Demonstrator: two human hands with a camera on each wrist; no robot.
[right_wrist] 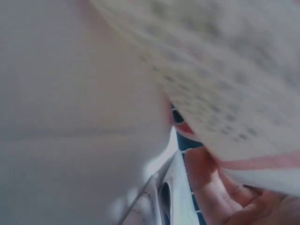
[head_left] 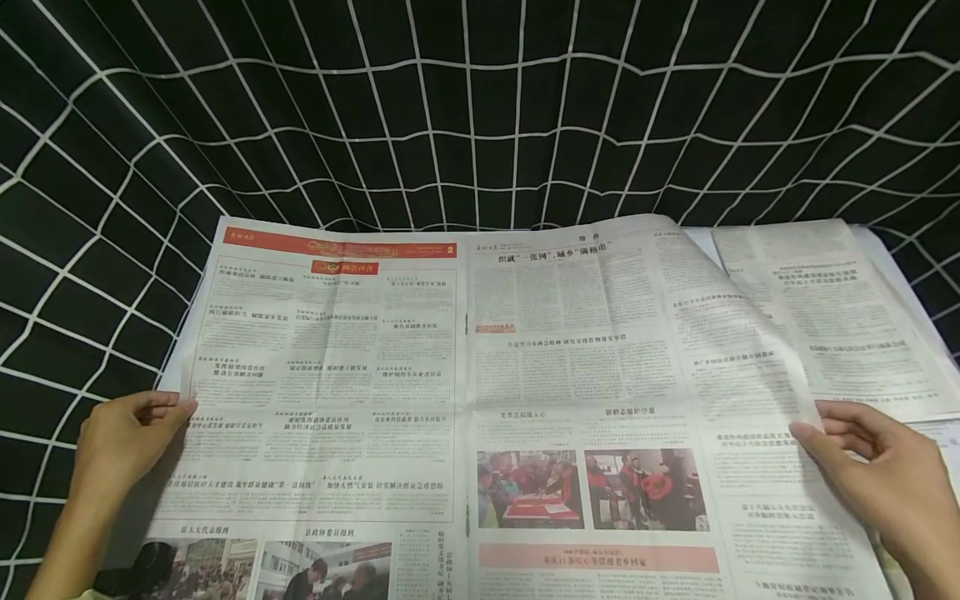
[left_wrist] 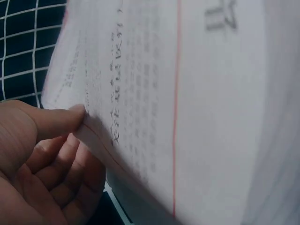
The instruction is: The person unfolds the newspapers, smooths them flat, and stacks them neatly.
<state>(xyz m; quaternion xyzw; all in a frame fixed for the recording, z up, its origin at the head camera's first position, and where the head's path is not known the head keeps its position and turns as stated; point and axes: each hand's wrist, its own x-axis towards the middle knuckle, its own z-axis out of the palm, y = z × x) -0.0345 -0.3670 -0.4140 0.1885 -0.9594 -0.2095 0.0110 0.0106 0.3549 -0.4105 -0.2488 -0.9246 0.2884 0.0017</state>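
A wide newspaper (head_left: 420, 375) lies spread open across the middle of the head view, with a fold down its centre, red headers and colour photos. My left hand (head_left: 123, 442) pinches its left edge between thumb and fingers; the left wrist view shows the thumb (left_wrist: 63, 122) on top of the sheet. At the other side my right hand (head_left: 885, 467) pinches the right edge, where the sheet is lifted and curves. Close to the camera in the right wrist view, blurred paper (right_wrist: 225, 84) hides part of that hand.
Another folded newspaper (head_left: 840, 333) lies at the right, partly under the spread one. A white surface (head_left: 701, 237) shows beneath them. Black cloth with a white grid (head_left: 465, 108) stands behind and to the left.
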